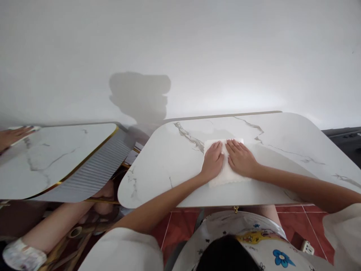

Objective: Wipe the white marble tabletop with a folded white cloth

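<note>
A white cloth (225, 174) lies flat on the white marble-pattern table (282, 150). My left hand (213, 160) rests palm down on its left half, fingers stretched out and lying flat. My right hand (240, 157) presses flat on its right half, fingers also extended. Both hands sit side by side, almost touching, and cover much of the cloth's far part. Neither hand grips anything.
A second marble-top table (42, 162) with a gold rim and ribbed edge stands to the left. Another person's hand (12, 135) rests on it at the far left edge. A white wall is behind. Red floor tiles (296, 222) show below the table.
</note>
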`<action>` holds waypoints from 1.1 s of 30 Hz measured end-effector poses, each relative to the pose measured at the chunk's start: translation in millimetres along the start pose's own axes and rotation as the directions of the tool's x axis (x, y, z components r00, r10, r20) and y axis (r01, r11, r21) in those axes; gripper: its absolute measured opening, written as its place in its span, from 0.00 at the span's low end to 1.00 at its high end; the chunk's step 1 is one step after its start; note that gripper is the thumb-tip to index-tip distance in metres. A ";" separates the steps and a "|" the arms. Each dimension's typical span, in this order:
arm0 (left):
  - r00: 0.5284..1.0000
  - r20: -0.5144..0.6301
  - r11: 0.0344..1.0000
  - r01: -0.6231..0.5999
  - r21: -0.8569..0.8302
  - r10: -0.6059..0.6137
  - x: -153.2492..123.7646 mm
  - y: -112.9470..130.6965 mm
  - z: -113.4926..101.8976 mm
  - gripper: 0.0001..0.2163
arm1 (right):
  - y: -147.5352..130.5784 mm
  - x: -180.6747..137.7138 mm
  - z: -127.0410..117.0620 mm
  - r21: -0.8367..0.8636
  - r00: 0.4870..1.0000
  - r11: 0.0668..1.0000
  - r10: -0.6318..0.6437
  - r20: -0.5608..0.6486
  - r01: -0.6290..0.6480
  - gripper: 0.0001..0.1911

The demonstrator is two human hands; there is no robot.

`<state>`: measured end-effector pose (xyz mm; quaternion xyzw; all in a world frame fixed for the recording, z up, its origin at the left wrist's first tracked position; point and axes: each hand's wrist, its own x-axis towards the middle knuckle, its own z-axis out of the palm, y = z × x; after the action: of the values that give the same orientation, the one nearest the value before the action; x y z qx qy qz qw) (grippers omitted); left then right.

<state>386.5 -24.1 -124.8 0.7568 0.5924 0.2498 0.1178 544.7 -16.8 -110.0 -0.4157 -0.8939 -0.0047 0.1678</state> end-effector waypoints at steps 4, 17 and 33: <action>0.997 -0.077 0.997 -0.022 0.074 0.028 47.4 -13.3 7.2 0.22 | 20.9 48.1 10.3 -0.012 0.990 0.994 0.106 0.098 -0.105 0.27; 0.991 -0.090 0.958 -0.075 0.278 0.104 177.0 -69.9 1.1 0.17 | 79.8 175.8 52.2 -0.027 0.990 0.990 0.140 -0.028 -0.141 0.24; 0.987 -0.094 0.944 -0.093 0.316 0.129 197.7 -28.0 33.6 0.13 | 131.4 152.5 44.9 -0.058 0.985 0.984 0.163 -0.064 -0.166 0.23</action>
<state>414.7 176.3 -119.3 0.7827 0.5865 0.2021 -0.0506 538.0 188.9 -123.3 -0.4929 -0.8505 -0.0314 0.1805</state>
